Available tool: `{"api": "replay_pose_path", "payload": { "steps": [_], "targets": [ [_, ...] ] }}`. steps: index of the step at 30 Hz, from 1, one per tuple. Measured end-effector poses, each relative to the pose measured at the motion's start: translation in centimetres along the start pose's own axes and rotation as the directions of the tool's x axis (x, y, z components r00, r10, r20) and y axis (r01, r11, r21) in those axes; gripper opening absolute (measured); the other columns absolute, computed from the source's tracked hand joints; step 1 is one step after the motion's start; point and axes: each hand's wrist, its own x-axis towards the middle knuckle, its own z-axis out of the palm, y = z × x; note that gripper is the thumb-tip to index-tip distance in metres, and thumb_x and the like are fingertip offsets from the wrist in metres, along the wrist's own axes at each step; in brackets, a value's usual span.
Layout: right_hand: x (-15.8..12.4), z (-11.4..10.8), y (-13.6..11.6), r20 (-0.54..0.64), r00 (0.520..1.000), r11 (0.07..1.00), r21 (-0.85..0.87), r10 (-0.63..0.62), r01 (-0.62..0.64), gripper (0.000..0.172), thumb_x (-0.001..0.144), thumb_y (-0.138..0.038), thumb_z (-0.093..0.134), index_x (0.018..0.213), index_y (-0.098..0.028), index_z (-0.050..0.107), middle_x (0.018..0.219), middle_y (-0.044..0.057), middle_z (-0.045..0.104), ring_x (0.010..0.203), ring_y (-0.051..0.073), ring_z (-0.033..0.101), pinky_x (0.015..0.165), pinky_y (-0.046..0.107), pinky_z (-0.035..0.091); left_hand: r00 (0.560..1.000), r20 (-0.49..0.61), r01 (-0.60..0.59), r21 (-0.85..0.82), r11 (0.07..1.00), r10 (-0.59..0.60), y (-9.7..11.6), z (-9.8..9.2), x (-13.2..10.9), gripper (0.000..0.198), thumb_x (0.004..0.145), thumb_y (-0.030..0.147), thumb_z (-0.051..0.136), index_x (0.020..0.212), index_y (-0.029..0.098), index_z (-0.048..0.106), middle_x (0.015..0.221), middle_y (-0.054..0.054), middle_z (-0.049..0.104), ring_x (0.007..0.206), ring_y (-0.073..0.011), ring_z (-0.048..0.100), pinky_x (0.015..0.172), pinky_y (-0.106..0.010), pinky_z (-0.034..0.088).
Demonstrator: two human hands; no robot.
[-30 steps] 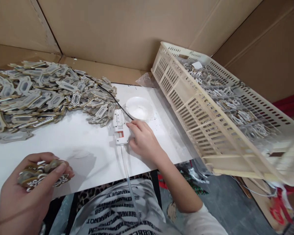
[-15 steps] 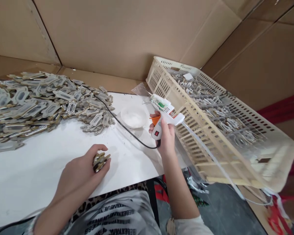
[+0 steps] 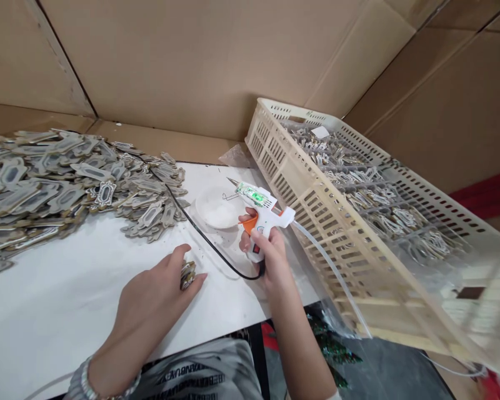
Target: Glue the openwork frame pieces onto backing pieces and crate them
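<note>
My left hand (image 3: 156, 294) is curled around a small stack of ornate frame-shaped pieces (image 3: 187, 274), low over the white table. The fingers hide much of the stack. In my right hand (image 3: 273, 253) is a white hot glue gun (image 3: 256, 195) with an orange trigger, its metal nozzle pointing up and left. A clear glue stick (image 3: 329, 258) trails from the gun's rear. Beneath the nozzle is a shallow whitish dish (image 3: 212, 214), and a thin bent wire shows near the gun's front.
A large heap of grey and tan frame-shaped pieces (image 3: 50, 194) covers the table's left rear. To the right stands a cream slatted crate (image 3: 316, 205) holding bagged metal-looking pieces (image 3: 383, 214). The gun's black cord (image 3: 204, 241) crosses the table. Cardboard walls (image 3: 183, 66) rise behind.
My left hand has moved right with the stack, closer to the gun. The glue gun has come left and slightly down, its nozzle now over the dish. The view has shifted slightly.
</note>
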Motion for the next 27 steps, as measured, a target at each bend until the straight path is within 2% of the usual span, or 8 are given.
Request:
{"api": "replay_pose_path", "payload": {
  "steps": [2, 5, 8, 11, 16, 20, 24, 27],
  "targets": [
    [0.0, -0.1, 0.1, -0.025, 0.998, 0.998, -0.018, 0.052, -0.052, 0.036, 0.070, -0.026, 0.081, 0.102, -0.022, 0.067, 0.101, 0.002, 0.075, 0.053, 0.007, 0.051, 0.054, 0.024, 0.044, 0.997, -0.079, -0.020, 0.015, 1.000, 0.021, -0.3, 0.4, 0.1, 0.053, 0.096, 0.055, 0.042, 0.136, 0.022, 0.055, 0.107, -0.014, 0.076, 0.071, -0.0326, 0.073, 0.051, -0.034, 0.037],
    [0.1, -0.2, 0.2, -0.048, 0.993, 0.993, -0.048, 0.110, -0.112, 0.030, 0.071, -0.026, 0.078, 0.097, -0.021, 0.065, 0.097, 0.002, 0.075, 0.052, 0.007, 0.051, 0.052, 0.024, 0.039, 0.979, -0.195, -0.061, 0.002, 0.998, 0.060, -1.1, 0.8, -0.2, 0.049, 0.096, 0.053, 0.043, 0.130, 0.022, 0.059, 0.121, -0.015, 0.072, 0.060, -0.0278, 0.070, 0.047, -0.034, 0.038],
    [0.1, -0.3, 0.2, -0.093, 0.988, 0.982, -0.135, 0.122, -0.134, 0.026, 0.073, -0.029, 0.077, 0.094, -0.018, 0.067, 0.081, 0.000, 0.072, 0.053, 0.008, 0.051, 0.053, 0.024, 0.035, 0.957, -0.271, -0.109, -0.024, 0.994, 0.099, -2.6, 0.6, -0.9, 0.044, 0.094, 0.053, 0.047, 0.123, 0.023, 0.063, 0.113, -0.013, 0.075, 0.052, -0.0245, 0.067, 0.043, -0.032, 0.038],
    [0.1, -0.4, 0.0, -0.123, 0.988, 0.972, -0.202, 0.095, -0.119, 0.025, 0.074, -0.031, 0.075, 0.094, -0.017, 0.069, 0.065, -0.004, 0.064, 0.052, 0.009, 0.051, 0.054, 0.024, 0.034, 0.950, -0.281, -0.157, -0.064, 0.985, 0.133, -4.4, 0.1, -1.7, 0.042, 0.094, 0.053, 0.049, 0.123, 0.025, 0.063, 0.106, -0.009, 0.077, 0.045, -0.0189, 0.063, 0.040, -0.028, 0.039],
    [-0.1, -0.4, -0.3, -0.131, 0.987, 0.962, -0.244, 0.091, -0.121, 0.023, 0.077, -0.032, 0.073, 0.094, -0.018, 0.068, 0.058, -0.007, 0.057, 0.051, 0.009, 0.050, 0.053, 0.024, 0.033, 0.939, -0.282, -0.238, -0.112, 0.965, 0.199, -6.5, -0.2, -2.6, 0.034, 0.096, 0.050, 0.051, 0.119, 0.029, 0.064, 0.108, -0.002, 0.077, 0.045, -0.0134, 0.061, 0.041, -0.025, 0.043],
    [-0.2, -0.3, -0.2, -0.146, 0.988, 0.952, -0.295, 0.039, -0.081, 0.021, 0.077, -0.031, 0.073, 0.093, -0.019, 0.066, 0.074, -0.003, 0.065, 0.053, 0.009, 0.051, 0.053, 0.025, 0.037, 0.912, -0.325, -0.277, -0.043, 0.960, 0.249, -5.7, 0.2, -2.6, 0.031, 0.098, 0.047, 0.049, 0.110, 0.028, 0.069, 0.102, -0.002, 0.074, 0.055, -0.0161, 0.066, 0.048, -0.028, 0.047],
    [-0.2, -0.1, 0.0, -0.133, 0.991, 0.951, -0.306, -0.008, -0.033, 0.019, 0.076, -0.030, 0.073, 0.090, -0.019, 0.066, 0.087, 0.000, 0.070, 0.052, 0.008, 0.051, 0.053, 0.026, 0.040, 0.844, -0.348, -0.434, 0.003, 0.901, 0.408, -3.8, 0.8, -2.7, 0.029, 0.098, 0.042, 0.047, 0.097, 0.026, 0.071, 0.095, -0.001, 0.072, 0.053, -0.0142, 0.065, 0.048, -0.028, 0.045],
    [-0.2, -0.1, 0.1, -0.134, 0.991, 0.954, -0.299, -0.011, -0.030, 0.018, 0.076, -0.029, 0.072, 0.089, -0.019, 0.066, 0.090, 0.000, 0.071, 0.051, 0.007, 0.051, 0.053, 0.026, 0.040, 0.804, -0.372, -0.491, 0.024, 0.871, 0.463, -2.7, 1.4, -3.2, 0.033, 0.101, 0.043, 0.044, 0.104, 0.023, 0.070, 0.094, -0.002, 0.071, 0.053, -0.0150, 0.065, 0.049, -0.030, 0.047]
  ]
}}
